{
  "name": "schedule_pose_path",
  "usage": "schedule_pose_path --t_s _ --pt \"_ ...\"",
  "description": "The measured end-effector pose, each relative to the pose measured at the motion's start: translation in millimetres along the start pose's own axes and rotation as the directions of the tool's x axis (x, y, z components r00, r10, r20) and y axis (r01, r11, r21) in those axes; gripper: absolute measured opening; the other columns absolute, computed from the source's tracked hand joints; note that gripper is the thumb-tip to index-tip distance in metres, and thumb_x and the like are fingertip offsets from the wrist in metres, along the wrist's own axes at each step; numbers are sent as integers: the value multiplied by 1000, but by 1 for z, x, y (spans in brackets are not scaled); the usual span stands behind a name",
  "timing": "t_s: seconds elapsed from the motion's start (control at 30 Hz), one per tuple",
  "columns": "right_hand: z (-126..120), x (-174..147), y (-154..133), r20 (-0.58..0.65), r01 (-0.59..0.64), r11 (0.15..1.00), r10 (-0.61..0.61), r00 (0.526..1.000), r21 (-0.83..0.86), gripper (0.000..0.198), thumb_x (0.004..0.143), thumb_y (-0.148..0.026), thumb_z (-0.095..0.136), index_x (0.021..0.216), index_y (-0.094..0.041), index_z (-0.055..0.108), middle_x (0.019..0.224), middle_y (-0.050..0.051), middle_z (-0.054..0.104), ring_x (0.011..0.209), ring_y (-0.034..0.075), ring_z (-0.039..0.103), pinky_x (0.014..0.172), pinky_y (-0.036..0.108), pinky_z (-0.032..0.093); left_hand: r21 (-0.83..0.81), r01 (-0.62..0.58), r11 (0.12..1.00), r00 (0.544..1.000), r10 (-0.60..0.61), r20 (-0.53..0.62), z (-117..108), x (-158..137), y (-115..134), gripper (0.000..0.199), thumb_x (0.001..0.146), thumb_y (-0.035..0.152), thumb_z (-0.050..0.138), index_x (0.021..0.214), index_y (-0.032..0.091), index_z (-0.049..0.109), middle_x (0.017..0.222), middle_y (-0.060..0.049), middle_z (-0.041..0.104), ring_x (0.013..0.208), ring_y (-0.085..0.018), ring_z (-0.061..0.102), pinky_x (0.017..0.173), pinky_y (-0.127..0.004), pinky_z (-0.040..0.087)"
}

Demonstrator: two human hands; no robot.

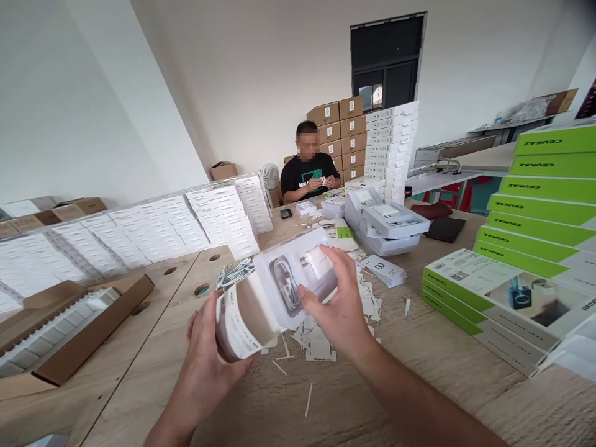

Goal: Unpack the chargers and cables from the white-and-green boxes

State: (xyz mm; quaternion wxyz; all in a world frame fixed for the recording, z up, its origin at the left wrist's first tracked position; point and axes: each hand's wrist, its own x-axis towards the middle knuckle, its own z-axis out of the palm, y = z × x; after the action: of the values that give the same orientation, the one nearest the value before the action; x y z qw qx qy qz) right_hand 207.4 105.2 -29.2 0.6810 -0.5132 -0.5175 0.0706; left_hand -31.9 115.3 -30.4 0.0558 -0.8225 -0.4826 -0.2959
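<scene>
My left hand (207, 341) is wrapped round a white printed box sleeve (236, 323), whose open end gapes toward the right. My right hand (342, 298) grips a white plastic tray (298, 248) by its right side, thumb on the front and fingers on the far edge. In the tray lie a coiled grey cable (285, 285) and a white charger plug (316, 262). The tray's left end meets the sleeve's mouth; whether part of it sits inside I cannot tell. Paper cards (319, 344) are scattered on the table below.
Green-and-white boxes (484, 298) are stacked at the right. Filled trays (391, 217) are piled ahead, beside a stack of cards (384, 271). White boxes (153, 230) line the left. A carton (84, 335) lies at the near left. A co-worker (310, 167) sits across the table (153, 385).
</scene>
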Motion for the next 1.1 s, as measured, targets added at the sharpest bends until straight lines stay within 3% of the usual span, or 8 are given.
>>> schedule_pose_path --t_s 0.2,0.4,0.53,0.7,0.77,0.83,0.97,1.1 --pt "7 -7 14 152 55 922 4 988 -383 71 69 -31 67 136 -27 42 137 13 38 130 36 35 103 55 32 203 26 979 998 -15 -59 18 -4 12 106 68 37 72 150 23 7 142 -19 43 127 -37 42 103 -56 23" --pt "12 -10 25 166 60 859 30 986 -509 68 70 -32 66 134 -25 44 139 14 37 128 36 36 99 55 35 211 -5 977 996 24 -85 21 -9 18 100 68 37 70 150 18 16 140 -19 46 125 -35 43 104 -51 23" --pt "14 -18 19 276 111 894 14 961 -433 62 78 -38 63 135 -24 45 140 15 40 130 36 35 101 55 34 209 21 978 993 5 -122 21 -9 18 101 65 34 72 149 18 20 139 -18 46 123 -36 43 104 -51 24" --pt "19 -33 8 569 132 988 -64 820 -79 47 95 -40 45 141 -34 37 141 5 47 135 26 34 110 46 30 185 54 981 987 -24 -160 16 -8 14 102 66 37 73 150 19 19 137 -17 48 122 -35 44 102 -51 27" --pt "23 -39 6 543 49 998 -24 839 -32 53 93 -42 50 143 -34 34 153 4 29 143 28 19 115 49 22 176 85 981 981 -51 -189 15 -7 14 102 66 38 73 150 18 18 136 -18 48 122 -36 44 103 -52 26" --pt "28 -45 6 548 -173 984 118 828 51 71 89 -45 56 149 -35 20 157 6 18 142 29 22 113 50 27 165 117 979 973 -80 -216 15 -7 15 102 68 41 72 150 17 17 135 -19 48 122 -37 44 103 -53 26" --pt "33 -47 6 699 -574 764 238 674 295 88 88 -44 60 151 -35 -1 133 11 54 111 23 60 96 42 47 72 116 991 966 -96 -239 12 -7 18 109 64 52 76 150 16 19 133 -21 48 120 -40 44 100 -56 32" --pt "26 -32 9 656 -621 663 252 711 418 84 85 -38 66 149 -37 12 110 4 67 96 21 65 87 39 51 -332 259 907 961 -276 -5 2 -6 12 96 77 56 64 151 26 12 123 -14 55 104 -31 58 85 -46 48"
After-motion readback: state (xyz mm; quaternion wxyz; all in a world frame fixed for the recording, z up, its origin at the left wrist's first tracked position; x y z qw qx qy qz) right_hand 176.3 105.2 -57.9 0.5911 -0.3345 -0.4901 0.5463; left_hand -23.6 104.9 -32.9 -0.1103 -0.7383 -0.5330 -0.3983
